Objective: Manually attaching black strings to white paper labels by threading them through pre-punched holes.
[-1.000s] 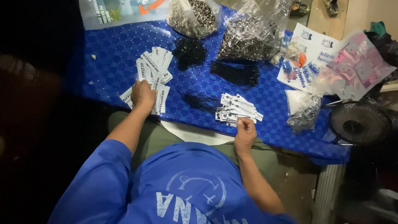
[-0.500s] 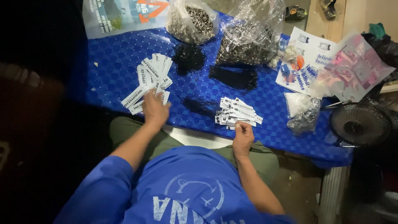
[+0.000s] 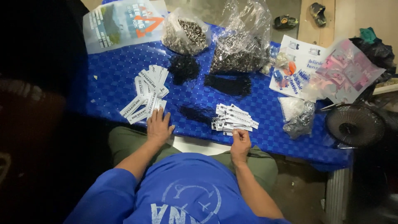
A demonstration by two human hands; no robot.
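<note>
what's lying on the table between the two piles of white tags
In the head view, a small dark tangle of black cords lies on the blue checked table between the left tag pile and the right tag pile.

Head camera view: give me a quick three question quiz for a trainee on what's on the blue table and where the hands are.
1. True or false: the left hand lies flat at the near end of the fanned white tags.
2. Which pile does the right hand touch?
A. the black string bundle
B. the small tag stack
C. the clear bag of metal rings
3. Fill in: the blue table cover has a ____ pattern.

Key:
1. True.
2. B; its fingertips sit at the stack's near edge.
3. Checked.
</note>
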